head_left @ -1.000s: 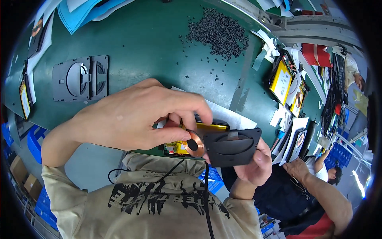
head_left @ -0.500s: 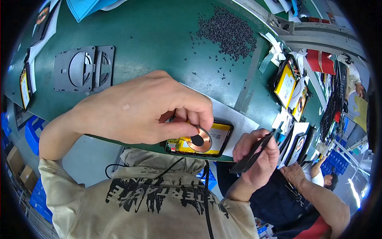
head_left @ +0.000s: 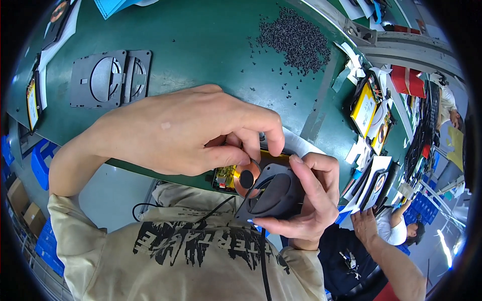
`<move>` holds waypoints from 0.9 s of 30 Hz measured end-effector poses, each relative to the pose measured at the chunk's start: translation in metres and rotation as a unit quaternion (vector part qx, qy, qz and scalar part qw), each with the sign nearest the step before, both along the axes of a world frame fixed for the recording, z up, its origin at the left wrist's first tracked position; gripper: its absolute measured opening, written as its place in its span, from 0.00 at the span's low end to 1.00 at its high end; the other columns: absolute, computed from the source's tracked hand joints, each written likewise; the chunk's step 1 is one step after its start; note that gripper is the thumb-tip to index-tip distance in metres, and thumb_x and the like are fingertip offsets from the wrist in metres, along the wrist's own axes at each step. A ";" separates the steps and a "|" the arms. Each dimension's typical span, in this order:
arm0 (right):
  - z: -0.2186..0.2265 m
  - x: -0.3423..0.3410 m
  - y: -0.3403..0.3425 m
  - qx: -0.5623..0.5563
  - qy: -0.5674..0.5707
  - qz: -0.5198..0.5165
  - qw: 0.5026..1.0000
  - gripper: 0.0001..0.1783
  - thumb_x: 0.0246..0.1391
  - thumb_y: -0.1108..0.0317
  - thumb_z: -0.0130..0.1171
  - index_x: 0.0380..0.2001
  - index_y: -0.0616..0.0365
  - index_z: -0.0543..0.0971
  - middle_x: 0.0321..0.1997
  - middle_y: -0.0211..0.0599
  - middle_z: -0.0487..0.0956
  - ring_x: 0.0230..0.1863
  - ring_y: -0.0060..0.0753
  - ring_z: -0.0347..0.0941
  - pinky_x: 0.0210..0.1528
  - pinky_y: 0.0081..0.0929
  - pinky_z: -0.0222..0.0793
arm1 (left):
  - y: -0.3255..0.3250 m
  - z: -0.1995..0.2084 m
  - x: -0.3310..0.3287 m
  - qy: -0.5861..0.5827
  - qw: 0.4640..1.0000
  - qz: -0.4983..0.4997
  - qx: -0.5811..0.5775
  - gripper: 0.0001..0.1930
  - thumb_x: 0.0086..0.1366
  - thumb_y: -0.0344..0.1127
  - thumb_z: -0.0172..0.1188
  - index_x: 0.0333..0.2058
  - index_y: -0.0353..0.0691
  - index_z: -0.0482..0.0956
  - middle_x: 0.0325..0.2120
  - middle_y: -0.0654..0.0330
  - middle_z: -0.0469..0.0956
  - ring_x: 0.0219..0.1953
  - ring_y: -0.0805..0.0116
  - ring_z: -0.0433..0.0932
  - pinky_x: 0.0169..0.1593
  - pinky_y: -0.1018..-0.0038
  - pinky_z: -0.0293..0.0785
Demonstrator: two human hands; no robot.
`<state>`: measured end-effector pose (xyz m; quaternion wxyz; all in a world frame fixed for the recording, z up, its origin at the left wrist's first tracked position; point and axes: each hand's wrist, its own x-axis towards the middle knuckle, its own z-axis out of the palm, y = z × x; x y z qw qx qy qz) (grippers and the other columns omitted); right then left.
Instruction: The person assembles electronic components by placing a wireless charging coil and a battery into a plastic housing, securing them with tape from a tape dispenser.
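Note:
My left hand (head_left: 211,128) pinches the edge of a round copper charging coil (head_left: 254,170) with a dark centre, between thumb and fingers. Under it lies an open black-framed device (head_left: 224,176) with a green circuit board and yellow battery, close to the table's near edge. My right hand (head_left: 317,198) grips a black plastic cover (head_left: 281,193) with a circular ring shape, thumb and fingers at its edges. The cover is tilted, right beside the coil, and hides much of the device's right part.
A heap of small black screws (head_left: 293,40) lies at the back, some scattered towards me. Grey covers with round rings (head_left: 80,93) rest at the left. Battery units (head_left: 364,108) and paper scraps line the right side. A co-worker's hand (head_left: 365,226) is at the lower right.
My right hand has brought the black cover leftward over the device and turned its face into view. My left hand still pinches the coil, which now stands more tilted.

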<state>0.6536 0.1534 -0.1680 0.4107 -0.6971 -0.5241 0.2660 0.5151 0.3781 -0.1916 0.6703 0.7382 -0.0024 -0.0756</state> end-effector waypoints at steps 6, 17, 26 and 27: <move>-0.002 -0.003 0.002 -0.003 -0.073 -0.008 0.997 0.44 0.20 0.62 0.82 0.50 0.67 0.82 0.43 0.42 0.72 0.41 0.36 0.74 0.41 0.29 0.73 | 0.002 -0.001 0.001 -0.006 1.000 -0.006 0.003 0.14 0.59 0.22 0.60 0.45 0.39 0.75 0.31 0.61 0.85 0.33 0.68 0.85 0.35 0.73 0.75; 0.003 -0.004 0.011 -0.036 -0.090 -0.008 0.995 0.42 0.23 0.60 0.80 0.49 0.64 0.83 0.42 0.41 0.73 0.41 0.38 0.74 0.43 0.32 0.75 | 0.001 0.002 0.002 -0.003 1.000 -0.020 0.006 0.17 0.58 0.21 0.57 0.47 0.39 0.74 0.29 0.59 0.84 0.29 0.64 0.83 0.34 0.70 0.74; -0.001 -0.004 0.011 -0.045 -0.083 -0.001 0.996 0.41 0.23 0.60 0.78 0.50 0.64 0.83 0.42 0.41 0.72 0.43 0.43 0.73 0.46 0.38 0.74 | -0.003 -0.003 0.001 -0.026 0.999 0.010 0.034 0.15 0.62 0.20 0.52 0.47 0.39 0.73 0.28 0.59 0.82 0.27 0.65 0.81 0.33 0.69 0.74; -0.001 -0.003 0.011 -0.045 -0.082 0.000 0.996 0.41 0.23 0.60 0.78 0.50 0.64 0.83 0.42 0.41 0.72 0.43 0.43 0.73 0.46 0.38 0.74 | -0.004 -0.001 0.001 -0.028 0.999 0.036 0.029 0.14 0.63 0.20 0.50 0.47 0.38 0.73 0.29 0.59 0.81 0.26 0.65 0.81 0.32 0.69 0.74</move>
